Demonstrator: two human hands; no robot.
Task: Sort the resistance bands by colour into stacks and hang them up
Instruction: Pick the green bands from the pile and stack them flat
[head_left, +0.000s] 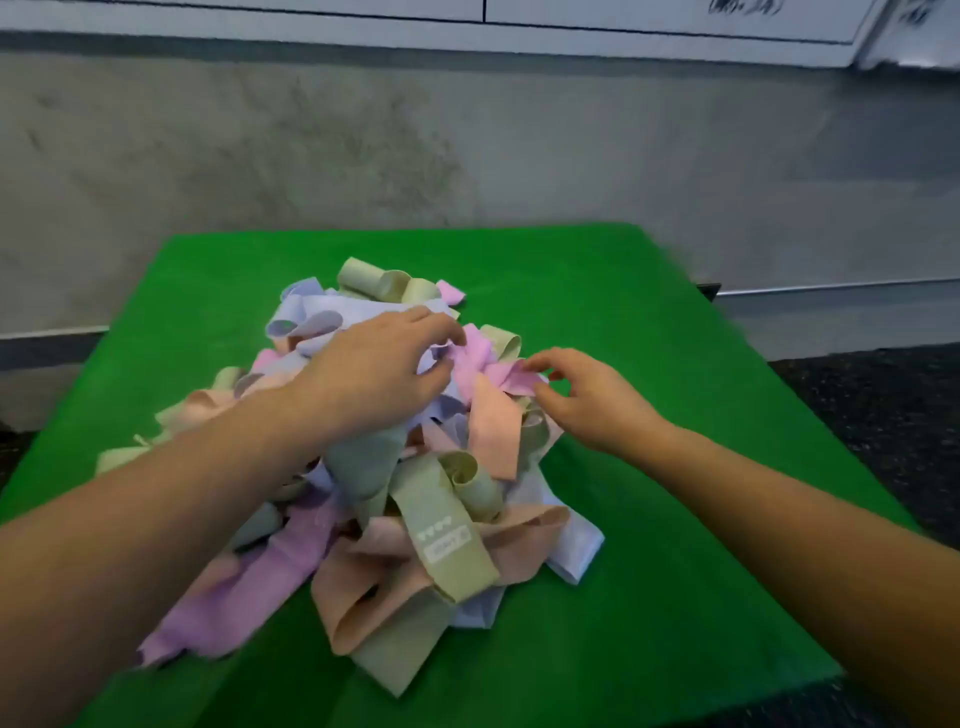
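Observation:
A tangled heap of resistance bands (395, 499) in pink, peach, olive green and lavender lies on a green table (649, 364). At the top of the heap sits a pink band (480, 358). My left hand (384, 364) reaches over the pile and pinches the left part of that pink band between thumb and fingers. My right hand (582, 389) pinches the band's right end with its fingertips. An olive band with a white label (447, 540) hangs at the front of the heap.
The green table's near right edge (779, 696) and far right corner (706, 291) border a dark floor. A grey concrete wall (467, 145) rises behind. Bare green surface lies to the right and behind the heap.

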